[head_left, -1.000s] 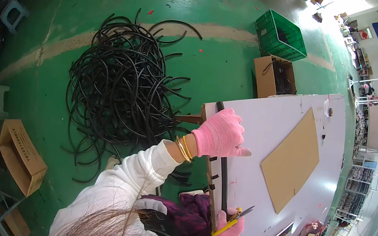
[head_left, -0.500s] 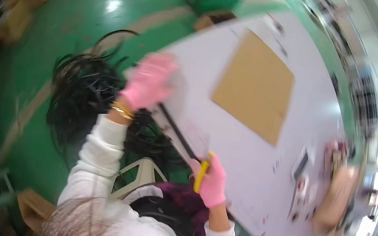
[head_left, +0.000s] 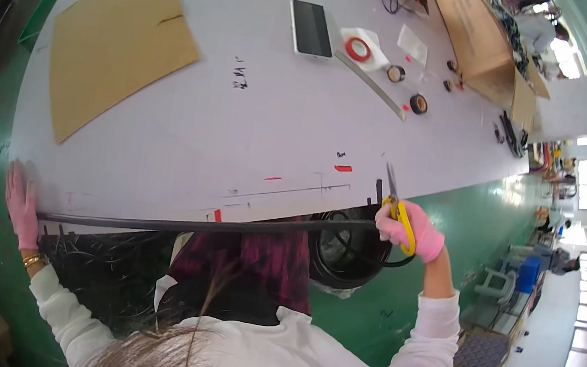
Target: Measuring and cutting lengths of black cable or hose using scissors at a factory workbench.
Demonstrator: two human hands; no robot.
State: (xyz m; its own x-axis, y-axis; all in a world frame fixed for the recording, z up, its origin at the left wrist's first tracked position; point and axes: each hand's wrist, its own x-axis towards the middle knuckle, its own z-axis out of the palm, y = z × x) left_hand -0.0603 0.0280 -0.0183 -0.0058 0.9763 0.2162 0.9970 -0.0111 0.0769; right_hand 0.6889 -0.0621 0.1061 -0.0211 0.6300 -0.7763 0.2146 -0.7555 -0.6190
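Observation:
Along the near edge of the white table [head_left: 242, 124] stretches a long black strip [head_left: 227, 230]. At its left end rests my left hand [head_left: 22, 205] in a pink glove, fingers straight and laid against the table corner. My right hand [head_left: 414, 230], also gloved in pink, is closed around yellow-handled scissors [head_left: 401, 217] and the strip's right part. The scissor blades point away from me, over the table edge. Beneath the strip, a tangled heap of black strips [head_left: 109, 270] lies below the table's left side. Pen lines and small red marks show on the tabletop near the strip.
A brown cardboard sheet [head_left: 118, 46] lies at the far left. Farther back are a dark-screened tablet [head_left: 312, 30], a red tape roll [head_left: 358, 49], a metal ruler [head_left: 371, 85], black tape rolls [head_left: 418, 104] and a cardboard box [head_left: 478, 44]. A black bucket [head_left: 347, 255] stands below the near edge.
My view has swung to the right. My hands have moved far apart, and the black strip now runs the length of the near edge. The scissors stay in my right hand.

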